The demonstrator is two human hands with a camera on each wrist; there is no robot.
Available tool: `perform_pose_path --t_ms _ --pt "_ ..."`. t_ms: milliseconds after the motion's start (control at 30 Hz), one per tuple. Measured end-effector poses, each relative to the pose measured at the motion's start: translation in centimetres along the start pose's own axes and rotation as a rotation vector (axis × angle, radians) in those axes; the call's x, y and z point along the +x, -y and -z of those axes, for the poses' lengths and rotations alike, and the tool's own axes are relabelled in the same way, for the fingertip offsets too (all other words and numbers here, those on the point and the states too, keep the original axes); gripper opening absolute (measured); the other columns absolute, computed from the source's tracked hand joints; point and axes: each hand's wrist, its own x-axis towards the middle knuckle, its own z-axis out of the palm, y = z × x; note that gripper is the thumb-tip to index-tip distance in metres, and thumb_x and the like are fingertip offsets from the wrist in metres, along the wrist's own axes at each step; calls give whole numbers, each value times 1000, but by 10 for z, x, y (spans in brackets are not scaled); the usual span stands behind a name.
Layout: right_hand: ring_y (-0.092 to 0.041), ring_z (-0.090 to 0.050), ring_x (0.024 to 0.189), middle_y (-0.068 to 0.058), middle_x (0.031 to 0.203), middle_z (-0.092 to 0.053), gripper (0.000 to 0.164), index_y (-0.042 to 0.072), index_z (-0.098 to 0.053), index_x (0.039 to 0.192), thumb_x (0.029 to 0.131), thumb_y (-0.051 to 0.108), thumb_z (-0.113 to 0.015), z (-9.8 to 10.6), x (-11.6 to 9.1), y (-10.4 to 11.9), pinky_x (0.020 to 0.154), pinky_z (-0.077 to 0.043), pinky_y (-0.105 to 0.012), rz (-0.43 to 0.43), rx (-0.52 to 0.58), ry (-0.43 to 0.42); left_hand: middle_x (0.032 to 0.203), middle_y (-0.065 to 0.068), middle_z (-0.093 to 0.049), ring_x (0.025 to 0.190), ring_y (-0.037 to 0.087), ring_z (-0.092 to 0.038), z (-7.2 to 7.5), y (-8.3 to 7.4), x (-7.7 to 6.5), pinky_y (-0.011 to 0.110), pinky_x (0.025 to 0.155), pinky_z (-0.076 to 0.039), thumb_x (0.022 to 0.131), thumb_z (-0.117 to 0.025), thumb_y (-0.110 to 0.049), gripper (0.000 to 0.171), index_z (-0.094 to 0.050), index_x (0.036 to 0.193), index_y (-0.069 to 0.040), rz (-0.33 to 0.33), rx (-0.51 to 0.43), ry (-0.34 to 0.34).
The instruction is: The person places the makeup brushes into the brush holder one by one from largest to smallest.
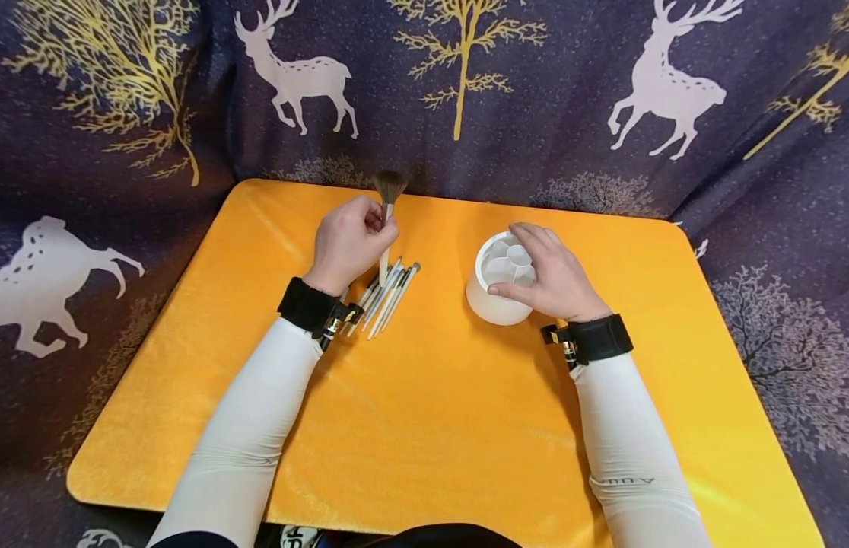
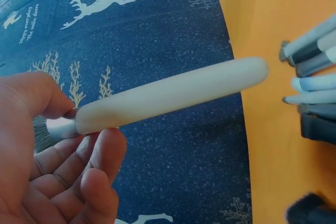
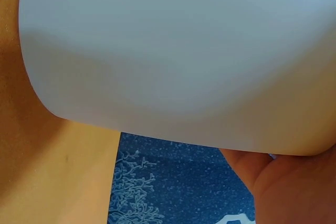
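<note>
My left hand (image 1: 345, 242) pinches a large makeup brush (image 2: 173, 94) near its metal collar, between thumb and fingers. In the head view the dark fluffy bristles stand up above the hand, and the pale handle points down over several smaller makeup brushes (image 1: 390, 301) lying in a loose bunch on the table. My right hand (image 1: 561, 278) grips a round white brush holder (image 1: 496, 308) with thumb and fingers spread over its rim. Divided compartments and a small round one in the middle show inside it. The holder's smooth wall (image 3: 173, 51) fills most of the right wrist view.
A yellow cloth covers the table (image 1: 424, 426), whose corners are rounded. Behind and beside it hangs a dark curtain (image 1: 411, 99) printed with white deer and golden trees. The loose brushes lie left of the holder, close by the left wrist strap (image 1: 308, 304).
</note>
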Motion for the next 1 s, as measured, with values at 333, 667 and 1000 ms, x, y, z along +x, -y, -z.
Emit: perform_pose_path --t_ms 333,667,1000 --pt "-25 -35 135 -1 152 -37 106 25 -34 153 68 76 -71 -2 0 -1 101 -37 -56 10 7 0 78 -11 -57 67 3 -50 -1 -9 4 28 62 -39 91 -60 -36 16 -61 93 -20 2 -37 -11" --pt "-24 -36 135 0 152 -37 105 26 -35 153 68 76 -71 0 0 -1 101 -37 -56 15 10 -8 78 -12 -58 68 3 -51 -10 -30 11 28 62 -40 91 -60 -37 17 -60 92 -21 27 -116 -29" --pt "-25 -35 135 -1 152 -37 105 26 -34 153 68 76 -71 0 -2 0 101 -37 -56 13 11 -9 77 -12 -58 68 1 -52 -12 -41 16 28 63 -41 90 -62 -36 16 -61 91 -20 25 -148 -46"
